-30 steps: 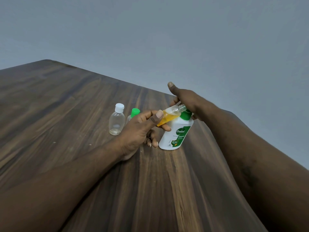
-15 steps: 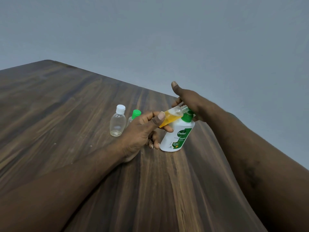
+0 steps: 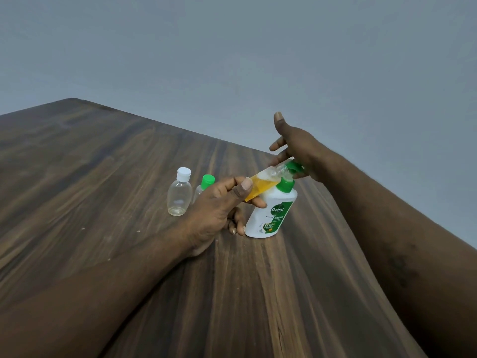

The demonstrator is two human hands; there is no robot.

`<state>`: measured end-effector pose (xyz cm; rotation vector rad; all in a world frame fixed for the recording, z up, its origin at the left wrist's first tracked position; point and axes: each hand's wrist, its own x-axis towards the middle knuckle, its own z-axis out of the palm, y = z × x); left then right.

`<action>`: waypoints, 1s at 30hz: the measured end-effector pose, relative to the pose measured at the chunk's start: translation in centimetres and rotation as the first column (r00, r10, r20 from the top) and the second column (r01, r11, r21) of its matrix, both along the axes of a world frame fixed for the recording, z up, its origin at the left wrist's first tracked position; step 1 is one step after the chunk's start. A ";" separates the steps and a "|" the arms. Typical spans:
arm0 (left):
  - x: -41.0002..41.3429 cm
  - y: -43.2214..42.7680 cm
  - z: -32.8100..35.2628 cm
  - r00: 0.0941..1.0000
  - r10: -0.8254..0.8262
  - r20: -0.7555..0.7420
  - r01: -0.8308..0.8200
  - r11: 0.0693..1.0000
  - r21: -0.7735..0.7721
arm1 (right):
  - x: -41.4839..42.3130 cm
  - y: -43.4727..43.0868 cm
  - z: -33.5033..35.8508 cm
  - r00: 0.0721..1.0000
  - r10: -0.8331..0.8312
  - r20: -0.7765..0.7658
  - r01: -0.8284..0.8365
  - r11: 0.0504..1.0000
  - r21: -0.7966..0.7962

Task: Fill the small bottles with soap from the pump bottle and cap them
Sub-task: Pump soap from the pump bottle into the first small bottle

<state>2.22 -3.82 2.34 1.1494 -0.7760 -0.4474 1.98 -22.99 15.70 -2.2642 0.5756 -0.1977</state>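
Amber-filled small bottle pinched in left fingers, mouth at pump nozzle under spread right fingers.

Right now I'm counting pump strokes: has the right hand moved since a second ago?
Yes. Against the standing pump bottle, the right hand has risen: its thumb sits higher above the green collar, and the pump head now shows beneath it.

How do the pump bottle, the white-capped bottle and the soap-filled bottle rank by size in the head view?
1. pump bottle
2. white-capped bottle and soap-filled bottle: alike; the left hand partly hides the latter.
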 end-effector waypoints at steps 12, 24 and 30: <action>0.2 0.1 -0.3 1.000 0.017 -0.017 -0.017 1.000 0.015 | 0.8 0.0 -2.7 0.996 0.010 -0.085 -0.021 0.991 -0.129; 0.1 -0.1 -0.1 1.000 0.007 -0.003 -0.007 1.000 -0.010 | 0.4 -0.2 -0.3 1.000 -0.010 -0.024 0.008 0.997 -0.077; 0.1 0.0 -0.2 1.000 0.013 -0.023 -0.013 1.000 0.005 | 0.7 0.0 -2.5 0.994 -0.008 -0.106 0.000 0.997 -0.082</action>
